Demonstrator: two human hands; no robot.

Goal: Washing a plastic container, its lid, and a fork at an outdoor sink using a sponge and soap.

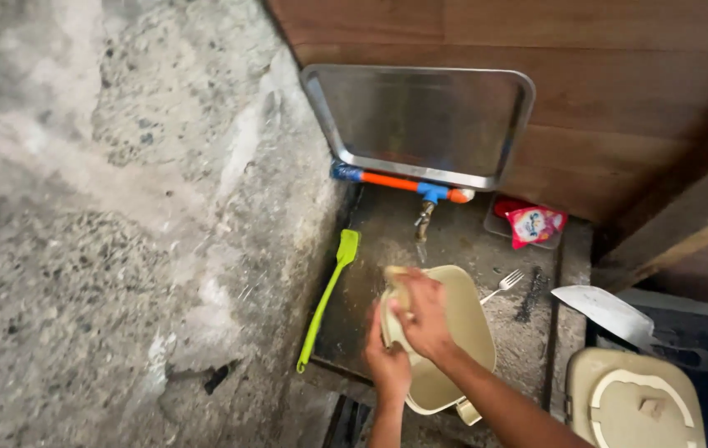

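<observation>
scrubbing a beige lid under the tap, quick look at the setup

so the person's got a beige rectangular lid (454,332) tipped up on its edge over the dark wet slab (371,249), right below the little brass tap (424,222). holding it tilted like that looks sensible to me, water would run off it and the inner face is turned toward the scrubbing hand.

left hand (387,365) is closed around the lid's near left edge, fingers wrapped, basically bracing it. right hand (424,314) is curled shut over something yellowish, a sponge or scrub pad (395,274) i think, pressed against the lid's upper left corner. can't make out the pad clearly, it's mostly under the fingers.

around it: a green silicone spatula (327,299) lies along the slab's left edge, next to the rough concrete wall (122,207). a fork (503,284) lies just right of the lid, toward the slab's right side. a steel tray (420,124) leans upright against the wooden wall at the back edge, resting on the orange and blue pipe (404,182), probably draining. a red and pink sachet (535,224) sits in a clear tub at the back right corner. off the slab's right edge there's a cleaver (611,315) and a beige container (636,402).
</observation>
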